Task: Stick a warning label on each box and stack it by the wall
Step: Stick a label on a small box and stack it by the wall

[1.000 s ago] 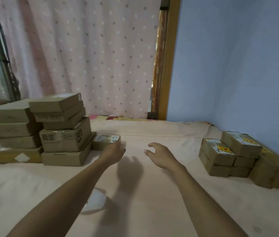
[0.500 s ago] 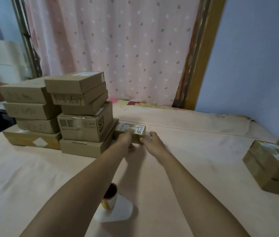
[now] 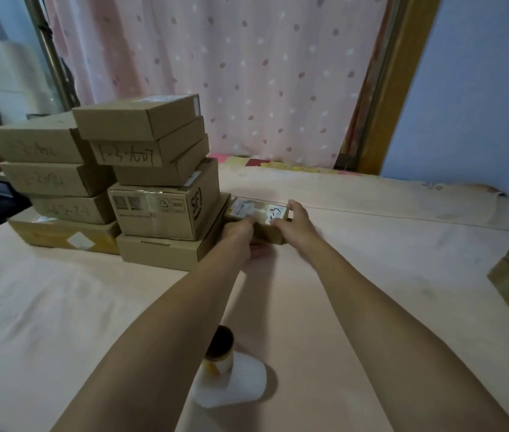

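Hands meet on a small cardboard box lying flat on the pink cloth, just beside the stack of cardboard boxes. Our left hand curls round its near left corner; our right hand clasps its right end, fingers over the far edge. Both have a grip on it. Its long axis runs left to right, white handwritten sticker facing up. We judge it best to lift it level, clear of the stack, toward the label roll.
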A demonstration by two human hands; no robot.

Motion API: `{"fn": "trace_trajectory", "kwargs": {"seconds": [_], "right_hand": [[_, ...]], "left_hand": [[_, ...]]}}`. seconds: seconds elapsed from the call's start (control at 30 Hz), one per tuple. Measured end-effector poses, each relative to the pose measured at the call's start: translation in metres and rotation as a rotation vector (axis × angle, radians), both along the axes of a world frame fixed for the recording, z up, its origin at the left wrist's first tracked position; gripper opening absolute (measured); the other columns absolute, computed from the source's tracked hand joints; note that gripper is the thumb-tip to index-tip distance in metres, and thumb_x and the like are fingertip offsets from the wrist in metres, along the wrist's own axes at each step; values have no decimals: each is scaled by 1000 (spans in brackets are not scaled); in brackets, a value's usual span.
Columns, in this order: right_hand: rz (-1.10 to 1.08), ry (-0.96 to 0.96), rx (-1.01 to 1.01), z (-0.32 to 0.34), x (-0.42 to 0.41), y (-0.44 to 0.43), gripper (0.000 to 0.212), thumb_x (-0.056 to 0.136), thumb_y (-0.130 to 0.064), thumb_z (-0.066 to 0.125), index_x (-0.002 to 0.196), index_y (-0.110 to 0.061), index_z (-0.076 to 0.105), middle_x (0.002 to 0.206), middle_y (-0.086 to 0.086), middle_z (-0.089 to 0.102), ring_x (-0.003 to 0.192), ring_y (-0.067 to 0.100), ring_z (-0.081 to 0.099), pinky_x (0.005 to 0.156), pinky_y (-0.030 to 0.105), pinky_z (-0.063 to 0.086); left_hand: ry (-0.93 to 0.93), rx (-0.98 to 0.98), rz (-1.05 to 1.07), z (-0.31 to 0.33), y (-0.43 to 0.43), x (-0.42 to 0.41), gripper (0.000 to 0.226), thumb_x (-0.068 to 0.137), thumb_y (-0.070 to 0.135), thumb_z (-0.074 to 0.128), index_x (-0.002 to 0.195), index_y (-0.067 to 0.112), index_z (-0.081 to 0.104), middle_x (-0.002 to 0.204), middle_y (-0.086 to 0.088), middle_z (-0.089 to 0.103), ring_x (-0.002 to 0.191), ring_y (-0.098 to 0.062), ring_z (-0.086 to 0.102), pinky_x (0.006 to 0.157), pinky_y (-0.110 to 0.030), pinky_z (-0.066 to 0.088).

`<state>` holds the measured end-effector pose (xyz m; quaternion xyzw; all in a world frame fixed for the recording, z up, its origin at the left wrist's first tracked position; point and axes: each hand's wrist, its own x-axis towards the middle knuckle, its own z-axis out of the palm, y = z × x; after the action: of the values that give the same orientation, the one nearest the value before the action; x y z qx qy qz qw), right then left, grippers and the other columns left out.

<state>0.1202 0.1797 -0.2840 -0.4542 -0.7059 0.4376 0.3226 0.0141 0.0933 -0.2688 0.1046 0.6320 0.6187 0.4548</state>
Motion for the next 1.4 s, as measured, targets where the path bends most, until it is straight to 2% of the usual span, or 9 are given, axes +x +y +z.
{"fn": "trace_trajectory", "kwargs": {"seconds": [0.13, 0.23, 0.3, 0.4, 0.67, 0.77, 0.93, 1.2, 1.4], "right_hand": [[-92, 49, 57, 2, 15, -13, 59, 90, -21, 70, 145, -19, 47, 142, 2, 42, 122, 20, 53, 105, 42, 49], [-144, 24, 116, 6, 34, -29, 46, 89, -18, 67, 134, -19, 61, 132, 4, 46, 116, 22, 57, 104, 38, 47], [-183, 31, 144, 8, 48, -46, 40, 88, -15, 64, 127, -20, 65, 127, 3, 47, 110, 21, 59, 103, 37, 49], [-229, 125, 168, 17, 72, -77, 36, 87, -13, 63, 122, -23, 67, 124, 0, 50, 104, 16, 60, 99, 36, 50], [-180, 340, 184, 43, 157, -181, 26, 87, -26, 75, 108, -32, 62, 109, -21, 71, 98, -3, 67, 73, 14, 50], [-204, 381, 177, 40, 187, -212, 25, 86, -34, 78, 106, -34, 64, 108, -21, 71, 96, -6, 67, 79, 18, 53], [-277, 374, 131, 20, 214, -244, 28, 79, -45, 79, 103, -35, 68, 108, -19, 73, 109, 3, 67, 94, 36, 56], [-380, 131, 96, -18, 222, -289, 15, 87, -42, 76, 96, -33, 68, 93, -18, 73, 92, 1, 69, 78, 24, 52], [-437, 75, 103, -37, 229, -295, 23, 83, -39, 79, 96, -25, 66, 94, -12, 73, 92, 6, 70, 79, 29, 54]], "left_hand": [[13, 5, -10, 3, -9, 10, 16, 98, 24, 57, 103, 10, 62, 80, -17, 68, 67, -32, 67, 59, -41, 59], [3, 22, -67, 7, -17, 26, 21, 99, 22, 53, 108, 7, 64, 92, -16, 72, 67, -30, 65, 73, -41, 57], [17, 56, -71, 14, -24, 38, 26, 98, 24, 56, 112, 5, 66, 97, -16, 73, 67, -27, 66, 68, -38, 56], [124, 131, -90, 29, -45, 54, 24, 97, 25, 60, 111, 8, 68, 91, -8, 75, 70, -22, 70, 68, -36, 56], [438, 387, -382, 56, -144, 101, 29, 88, 8, 62, 108, 26, 74, 100, -4, 78, 99, -29, 71, 97, -45, 55], [473, 439, -463, 52, -181, 118, 50, 81, 14, 63, 130, 26, 65, 109, -2, 77, 110, -25, 68, 104, -41, 48], [598, 515, -440, 32, -224, 153, 51, 82, 2, 66, 121, 36, 67, 114, 10, 75, 101, -8, 70, 86, -24, 54], [868, 362, -480, -5, -259, 166, 41, 90, 9, 60, 117, 39, 67, 112, 19, 70, 94, 4, 64, 79, -15, 50], [1007, 204, -647, 0, -291, 149, 46, 98, 19, 56, 142, 26, 49, 130, 13, 56, 100, 0, 61, 80, -19, 50]]}}
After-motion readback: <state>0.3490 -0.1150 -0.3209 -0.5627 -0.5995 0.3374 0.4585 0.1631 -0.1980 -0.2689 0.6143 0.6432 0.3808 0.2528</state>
